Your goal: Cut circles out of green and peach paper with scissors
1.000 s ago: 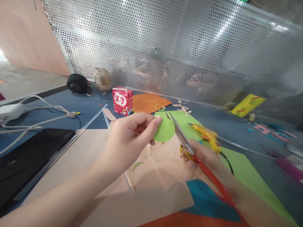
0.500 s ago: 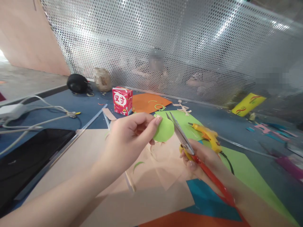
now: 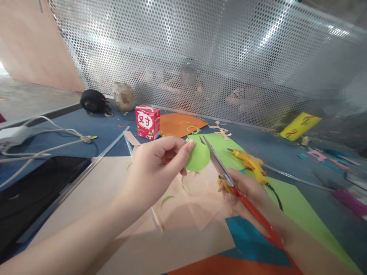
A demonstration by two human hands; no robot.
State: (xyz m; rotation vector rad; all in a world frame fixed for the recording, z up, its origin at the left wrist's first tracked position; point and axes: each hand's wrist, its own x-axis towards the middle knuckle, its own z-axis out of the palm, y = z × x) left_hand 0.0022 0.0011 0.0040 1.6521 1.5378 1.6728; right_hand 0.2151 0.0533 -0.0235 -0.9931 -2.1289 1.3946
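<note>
Above the peach paper [image 3: 94, 183] on the surface [image 3: 86, 130], the left hand [image 3: 155, 168] pinches a green paper circle [image 3: 199, 158] by its left edge, fingers closed on it. Just to its right, the right hand [image 3: 246, 191] grips scissors [image 3: 219, 166], their slightly parted blades slanting up-left, tips at the circle's right rim.

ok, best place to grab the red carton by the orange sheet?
The red carton stands upright, sides apparently clear. Probably pinch two opposite flat side faces at mid-height, coming from the near side; the orange sheet lies flat beside it. The left hand holds the green disc, the right hand the scissors.
</note>
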